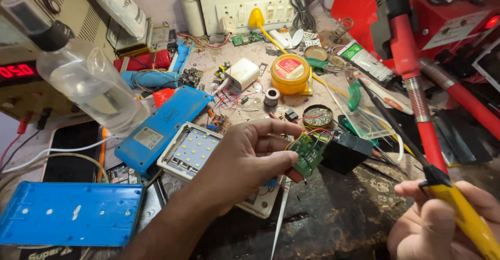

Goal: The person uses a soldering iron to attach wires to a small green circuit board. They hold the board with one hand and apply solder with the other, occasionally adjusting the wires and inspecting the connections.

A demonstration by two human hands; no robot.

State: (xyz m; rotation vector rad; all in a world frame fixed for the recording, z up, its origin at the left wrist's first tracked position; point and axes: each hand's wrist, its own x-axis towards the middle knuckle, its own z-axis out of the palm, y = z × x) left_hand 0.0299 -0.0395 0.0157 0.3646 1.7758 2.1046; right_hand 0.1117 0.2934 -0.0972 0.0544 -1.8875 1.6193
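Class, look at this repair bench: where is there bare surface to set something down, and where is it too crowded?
The dark worn patch of bench is barest, bordered by the left hand, the right hand and the tweezers. It is crowded around the yellow tin, the blue case and the LED panel.

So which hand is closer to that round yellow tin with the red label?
Left. The left hand sits just below the round yellow tin, holding a small green circuit board; the right hand is far off, bottom right.

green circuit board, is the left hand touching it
Touching. The head view shows the left hand pinching the green circuit board between thumb and fingers.
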